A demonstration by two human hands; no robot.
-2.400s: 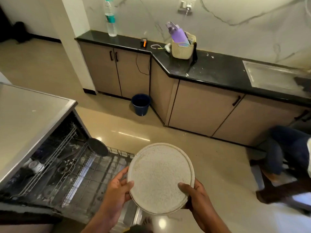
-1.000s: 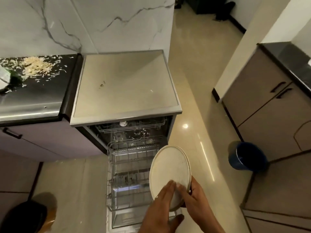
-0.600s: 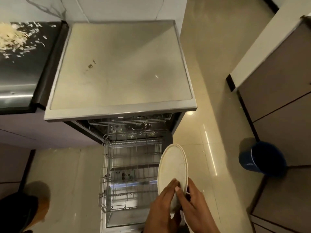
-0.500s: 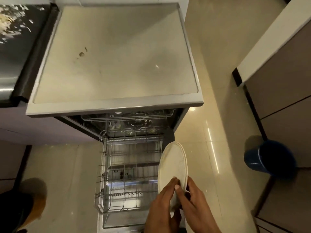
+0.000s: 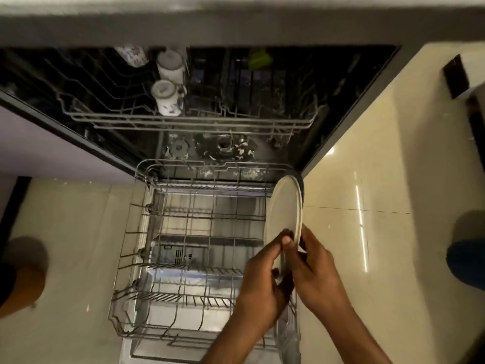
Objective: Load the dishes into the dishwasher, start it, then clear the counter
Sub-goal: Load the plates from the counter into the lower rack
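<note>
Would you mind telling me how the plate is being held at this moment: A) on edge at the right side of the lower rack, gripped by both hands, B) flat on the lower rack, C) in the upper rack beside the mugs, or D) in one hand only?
A: the plate stands on edge over the lower rack's right side, with the left hand and right hand both gripping its near rim.

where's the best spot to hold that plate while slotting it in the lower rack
By its near rim, from above: the plate stands on edge over the lower rack, so the left hand and right hand pinching that edge leave the bottom free.
</note>
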